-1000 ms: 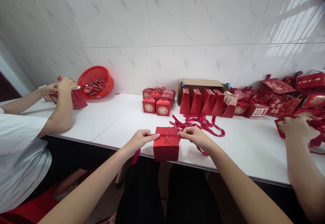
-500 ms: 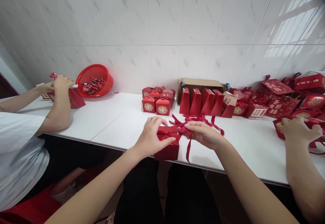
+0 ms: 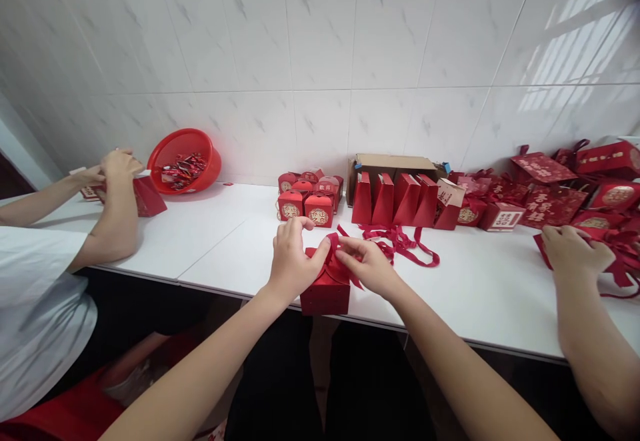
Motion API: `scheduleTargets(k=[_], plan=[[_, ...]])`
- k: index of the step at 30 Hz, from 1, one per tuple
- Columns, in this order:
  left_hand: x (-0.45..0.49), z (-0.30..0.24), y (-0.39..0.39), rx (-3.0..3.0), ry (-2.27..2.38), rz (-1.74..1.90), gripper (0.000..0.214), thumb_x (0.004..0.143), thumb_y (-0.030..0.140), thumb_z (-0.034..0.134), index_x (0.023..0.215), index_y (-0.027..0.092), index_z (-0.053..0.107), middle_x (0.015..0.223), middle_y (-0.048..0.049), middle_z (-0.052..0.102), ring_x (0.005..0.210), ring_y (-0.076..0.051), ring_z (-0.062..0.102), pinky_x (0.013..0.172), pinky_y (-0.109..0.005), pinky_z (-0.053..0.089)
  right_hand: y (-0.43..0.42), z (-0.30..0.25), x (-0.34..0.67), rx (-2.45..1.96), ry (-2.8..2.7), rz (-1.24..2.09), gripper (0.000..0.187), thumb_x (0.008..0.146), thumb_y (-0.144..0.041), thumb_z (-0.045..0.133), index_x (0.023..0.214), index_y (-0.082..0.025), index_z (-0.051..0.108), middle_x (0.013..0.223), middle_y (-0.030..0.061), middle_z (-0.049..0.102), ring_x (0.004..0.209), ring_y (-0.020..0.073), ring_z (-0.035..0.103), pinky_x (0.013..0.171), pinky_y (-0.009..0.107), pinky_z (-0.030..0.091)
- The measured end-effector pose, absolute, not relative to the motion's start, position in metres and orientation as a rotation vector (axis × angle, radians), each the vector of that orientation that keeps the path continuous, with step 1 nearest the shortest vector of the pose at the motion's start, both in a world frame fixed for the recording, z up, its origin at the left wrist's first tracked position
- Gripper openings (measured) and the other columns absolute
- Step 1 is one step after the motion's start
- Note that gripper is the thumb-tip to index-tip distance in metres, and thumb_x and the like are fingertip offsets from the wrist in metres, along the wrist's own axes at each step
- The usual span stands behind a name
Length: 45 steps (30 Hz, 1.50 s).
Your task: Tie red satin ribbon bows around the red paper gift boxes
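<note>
A small red gift box (image 3: 325, 299) stands at the table's front edge, a red ribbon (image 3: 333, 243) at its top. My left hand (image 3: 295, 259) is at the box's left, its thumb pressed to a raised ribbon loop. Its index finger is bent and raised; the other fingers are partly hidden. From the right, my right hand (image 3: 369, 265) pinches the same ribbon close to the left thumb. A ribbon end hangs down under the right fingers. Behind my right hand, several loose red ribbons (image 3: 420, 254) lie tangled on the white table (image 3: 225, 244).
Small red boxes (image 3: 319, 211) stand near the wall, beside a cardboard carton (image 3: 395, 161) fronted by tall red boxes (image 3: 383, 204). At left, a co-worker's hands (image 3: 120, 164) hold a red box near a red basin (image 3: 210, 167) of packets. Another person's hand (image 3: 575, 251) works at right by piled boxes (image 3: 555, 204).
My right hand has moved left, close to my left thumb, with the ribbon. A loop now stands up over the box. The hand at far right has shifted slightly left.
</note>
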<state>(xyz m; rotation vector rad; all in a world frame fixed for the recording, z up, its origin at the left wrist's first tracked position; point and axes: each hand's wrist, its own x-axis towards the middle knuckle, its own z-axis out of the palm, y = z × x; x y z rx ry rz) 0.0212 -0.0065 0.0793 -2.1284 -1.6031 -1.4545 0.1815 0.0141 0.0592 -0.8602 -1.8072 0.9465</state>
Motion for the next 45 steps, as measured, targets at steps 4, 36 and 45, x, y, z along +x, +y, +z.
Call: scheduleTargets(k=[4, 36, 45], plan=[[0.019, 0.084, -0.010, -2.134, -1.619, -1.487, 0.023, 0.077, 0.034, 0.057, 0.092, 0.022, 0.044, 0.096, -0.0049, 0.055, 0.095, -0.022, 0.049, 0.087, -0.039, 0.039, 0.016, 0.053, 0.161, -0.868, -1.786, 0.837, 0.018, 0.082, -0.030, 0.049, 0.075, -0.017, 0.060, 0.073, 0.0021, 0.058, 0.071, 0.0153, 0.052, 0.068, 0.029, 0.042], [0.014, 0.128, 0.017, -2.837, -2.014, -2.088, 0.028, 0.071, 0.039, 0.066, 0.088, 0.017, 0.070, 0.078, -0.0031, 0.066, 0.077, -0.016, 0.058, 0.075, -0.029, 0.042, 0.005, 0.057, 0.153, -0.998, -1.854, 0.876, 0.025, 0.078, -0.033, 0.052, 0.061, -0.017, 0.057, 0.062, 0.0015, 0.063, 0.057, 0.0132, 0.053, 0.055, 0.024, 0.038], [-0.015, 0.086, 0.006, -2.870, -2.015, -1.802, 0.030, 0.065, 0.040, 0.072, 0.081, 0.015, 0.069, 0.086, -0.0072, 0.069, 0.086, -0.022, 0.062, 0.079, -0.033, 0.047, 0.009, 0.048, 0.150, -0.892, -1.758, 0.937, 0.034, 0.084, -0.039, 0.047, 0.061, -0.016, 0.059, 0.063, 0.0028, 0.064, 0.061, 0.0148, 0.057, 0.059, 0.026, 0.042]])
